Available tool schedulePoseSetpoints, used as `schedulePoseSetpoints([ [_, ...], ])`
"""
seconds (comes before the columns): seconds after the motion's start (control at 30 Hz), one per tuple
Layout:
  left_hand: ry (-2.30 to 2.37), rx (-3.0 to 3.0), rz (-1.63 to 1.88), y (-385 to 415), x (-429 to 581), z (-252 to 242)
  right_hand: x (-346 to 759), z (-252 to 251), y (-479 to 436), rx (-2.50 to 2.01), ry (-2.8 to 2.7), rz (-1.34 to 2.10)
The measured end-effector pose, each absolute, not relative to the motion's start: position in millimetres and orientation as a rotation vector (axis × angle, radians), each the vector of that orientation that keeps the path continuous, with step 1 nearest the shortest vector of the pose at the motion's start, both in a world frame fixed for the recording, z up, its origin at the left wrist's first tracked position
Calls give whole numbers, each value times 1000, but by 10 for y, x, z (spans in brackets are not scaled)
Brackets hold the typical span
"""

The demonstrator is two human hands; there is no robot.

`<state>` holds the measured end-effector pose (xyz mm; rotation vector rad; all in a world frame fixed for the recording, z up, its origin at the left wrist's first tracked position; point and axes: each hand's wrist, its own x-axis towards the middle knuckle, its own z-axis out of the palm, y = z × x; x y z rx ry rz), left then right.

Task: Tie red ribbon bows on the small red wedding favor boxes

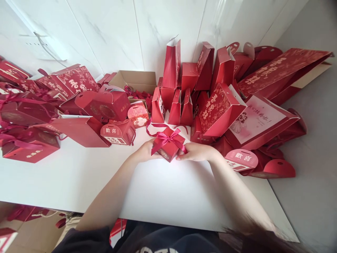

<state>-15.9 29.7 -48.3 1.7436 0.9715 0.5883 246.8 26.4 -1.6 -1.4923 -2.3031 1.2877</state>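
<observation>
A small red gift box [166, 151], tied on top with a pink ribbon bow [168, 137], is held between my two hands just over the white table. My left hand [146, 151] grips its left side, fingers partly hidden behind the box. On the opposite side, my right hand [196, 151] closes on the box with the thumb toward the front corner. A loose length of dark pink ribbon [159, 125] curls on the table right behind the box.
Red gift boxes and bags crowd the left, back and right of the white table [168, 189]. An open cardboard box [137, 78] with ribbons inside stands at the back. A marbled white wall [110, 31] rises behind. Below the left edge sits another carton [37, 228].
</observation>
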Motion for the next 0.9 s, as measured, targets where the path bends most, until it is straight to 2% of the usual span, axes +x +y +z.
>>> schedulePoseSetpoints([
  [0.1,1083,1806,664,312,-134,-526,2362,-55,223,-1867,-2304,1071],
  [0.23,1255,1851,754,322,-123,-569,2286,-64,221,-1982,-2169,897],
  [0.47,1244,1901,839,194,-100,-562,2172,-212,79,-1786,-2063,916],
  [0.53,1268,1813,869,171,-50,-590,2116,-308,11,-1605,-1982,876],
  [0.7,1283,1877,1116,218,44,-649,2000,-559,-97,-1334,-1746,820],
  [0.9,1296,1967,1193,251,55,-668,1946,-721,-139,-922,-1467,1239],
])
